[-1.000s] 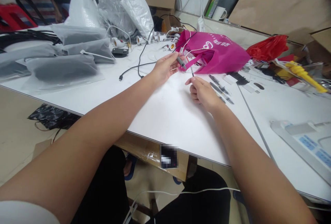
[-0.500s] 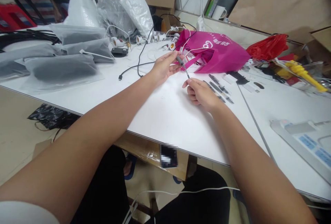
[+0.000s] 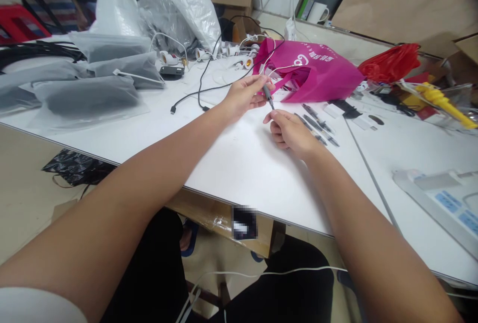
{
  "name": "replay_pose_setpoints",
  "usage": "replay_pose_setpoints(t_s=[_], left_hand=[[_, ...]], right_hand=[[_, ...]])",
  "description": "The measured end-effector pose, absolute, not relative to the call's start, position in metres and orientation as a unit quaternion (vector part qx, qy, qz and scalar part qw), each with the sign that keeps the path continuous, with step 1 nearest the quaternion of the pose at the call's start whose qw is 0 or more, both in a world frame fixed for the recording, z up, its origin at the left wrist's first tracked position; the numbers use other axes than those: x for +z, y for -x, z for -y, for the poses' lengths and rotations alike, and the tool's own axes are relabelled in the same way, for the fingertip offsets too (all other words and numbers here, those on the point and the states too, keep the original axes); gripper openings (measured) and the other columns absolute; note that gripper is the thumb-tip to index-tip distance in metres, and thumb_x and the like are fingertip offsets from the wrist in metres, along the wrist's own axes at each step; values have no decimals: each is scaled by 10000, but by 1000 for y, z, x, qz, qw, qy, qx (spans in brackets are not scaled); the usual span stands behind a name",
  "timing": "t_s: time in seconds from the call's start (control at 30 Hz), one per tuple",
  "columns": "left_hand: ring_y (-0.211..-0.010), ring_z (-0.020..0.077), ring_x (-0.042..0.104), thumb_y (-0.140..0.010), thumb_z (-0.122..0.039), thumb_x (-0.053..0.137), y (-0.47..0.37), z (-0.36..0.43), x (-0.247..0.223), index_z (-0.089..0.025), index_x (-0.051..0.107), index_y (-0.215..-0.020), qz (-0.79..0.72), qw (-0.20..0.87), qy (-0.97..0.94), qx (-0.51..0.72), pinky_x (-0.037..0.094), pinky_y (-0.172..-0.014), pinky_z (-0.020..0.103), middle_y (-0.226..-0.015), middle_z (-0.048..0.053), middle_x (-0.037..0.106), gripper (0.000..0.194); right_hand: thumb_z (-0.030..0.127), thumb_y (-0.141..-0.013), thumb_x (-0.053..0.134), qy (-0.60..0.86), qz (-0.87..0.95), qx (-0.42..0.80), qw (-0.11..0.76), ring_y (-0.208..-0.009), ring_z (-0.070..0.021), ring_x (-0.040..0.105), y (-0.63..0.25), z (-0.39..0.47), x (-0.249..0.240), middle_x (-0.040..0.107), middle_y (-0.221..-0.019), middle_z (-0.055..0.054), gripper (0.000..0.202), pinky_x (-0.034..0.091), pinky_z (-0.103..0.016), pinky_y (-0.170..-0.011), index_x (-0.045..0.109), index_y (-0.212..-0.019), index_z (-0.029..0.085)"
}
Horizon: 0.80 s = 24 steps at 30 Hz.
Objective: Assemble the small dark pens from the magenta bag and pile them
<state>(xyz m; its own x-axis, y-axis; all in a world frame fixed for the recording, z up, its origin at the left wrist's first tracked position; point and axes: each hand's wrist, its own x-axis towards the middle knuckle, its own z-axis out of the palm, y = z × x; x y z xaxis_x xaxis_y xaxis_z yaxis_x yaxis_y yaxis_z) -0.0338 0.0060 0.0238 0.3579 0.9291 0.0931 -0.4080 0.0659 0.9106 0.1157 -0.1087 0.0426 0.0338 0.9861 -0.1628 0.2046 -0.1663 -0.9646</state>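
Over the white table, my left hand (image 3: 248, 95) pinches a dark grey pen barrel (image 3: 267, 92) between thumb and fingers, tilted down toward my other hand. My right hand (image 3: 289, 131) is closed, thumb and forefinger pinching the thin dark pen refill (image 3: 272, 107) at the barrel's lower end. Only a short length of the refill shows; the rest is hidden by the fingers and the barrel. Just right of my right hand, several dark pens (image 3: 317, 125) lie side by side on the table.
Behind my hands lies a magenta bag (image 3: 324, 76), with white lamp sockets (image 3: 231, 50) and a black cable (image 3: 186, 98) to its left. Grey pouches (image 3: 85, 99) lie at left. A white device (image 3: 440, 198) stands at right, and a red plastic bag (image 3: 390, 64) lies farther back.
The pen barrel in my left hand has moved right and down, closer to my right hand. Less of the thin refill shows between my hands. My right hand has hardly moved.
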Motion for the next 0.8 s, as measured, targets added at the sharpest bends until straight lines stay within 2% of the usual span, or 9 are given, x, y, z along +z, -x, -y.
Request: replay_pose_setpoints(t_s=[0.2, 0.47, 0.67, 0.8], left_hand=[[-1030, 172, 856, -1108, -418, 895, 27, 3, 24, -186, 822, -1202, -277, 668, -499, 478, 631, -1014, 299, -1140, 76, 900, 260], [-1013, 157, 831, -1148, -406, 836, 20, 0, 13, -193, 833, -1215, -247, 667, -528, 465, 637, -987, 296, -1244, 87, 898, 224], [-987, 179, 820, -1155, -395, 820, 17, 6, 10, -184, 785, -1135, -220, 691, -520, 452, 630, -910, 311, -1296, 119, 895, 215], [-1009, 177, 811, -1165, -379, 805, 17, 9, 12, -173, 734, -1023, -218, 703, -507, 448, 632, -927, 311, -1279, 132, 898, 260]], right_hand=[[266, -1270, 459, 591, 496, 476, 422, -468, -78, 191, -116, 107, 42, 314, -631, 111, 364, 165, -222, -454, 575, -928, 231], [297, -1284, 470, 575, 490, 479, 447, -470, -78, 201, -117, 103, 36, 338, -640, 106, 391, 177, -211, -439, 547, -905, 236], [411, -1250, 615, 553, 503, 483, 456, -480, -75, 213, -120, 100, 32, 357, -653, 105, 393, 203, -199, -438, 523, -905, 246], [386, -1262, 581, 554, 497, 480, 465, -475, -75, 210, -120, 99, 30, 347, -640, 107, 390, 212, -191, -430, 521, -903, 245]])
